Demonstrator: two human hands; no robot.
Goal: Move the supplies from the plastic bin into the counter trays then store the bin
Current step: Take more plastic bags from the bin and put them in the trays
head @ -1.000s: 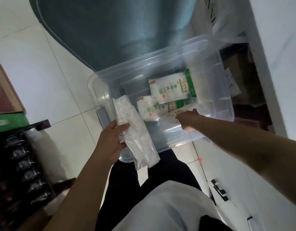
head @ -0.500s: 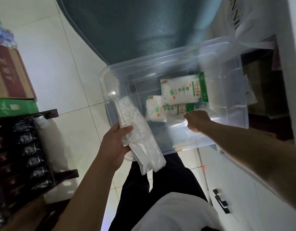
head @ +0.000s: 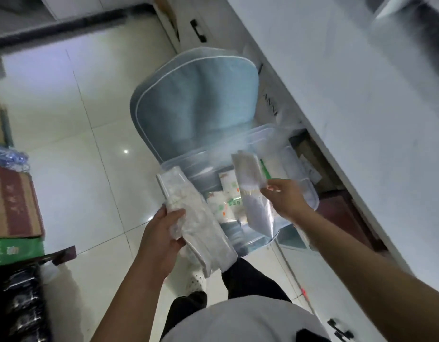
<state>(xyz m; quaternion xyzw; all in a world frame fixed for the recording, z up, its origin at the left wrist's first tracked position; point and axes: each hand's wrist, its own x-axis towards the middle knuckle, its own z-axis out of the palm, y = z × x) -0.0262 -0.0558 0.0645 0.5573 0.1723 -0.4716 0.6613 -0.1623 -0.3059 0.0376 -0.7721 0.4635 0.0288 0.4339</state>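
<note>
partway through unloading: left hand (head: 161, 239) gripping a clear pack (head: 196, 218), right hand (head: 285, 199) pinching another pack (head: 250, 191) over the bin (head: 309, 193) on a chair (head: 193, 99), green-printed packets (head: 228, 193) left inside, counter (head: 361, 99) trays unseen.

The right hand (head: 285, 198) was down inside the plastic bin (head: 309, 196) before. Now it has come up and holds a clear bag (head: 253, 191) above the bin, pinched at the bag's right edge. That bag was not in the hand a second ago. The left hand (head: 161, 238) has moved its own long white bag (head: 196, 218) a bit toward the bin's near left corner. More of the blue chair (head: 196, 99) shows now. The white counter (head: 361, 99) shows on the right.
</note>
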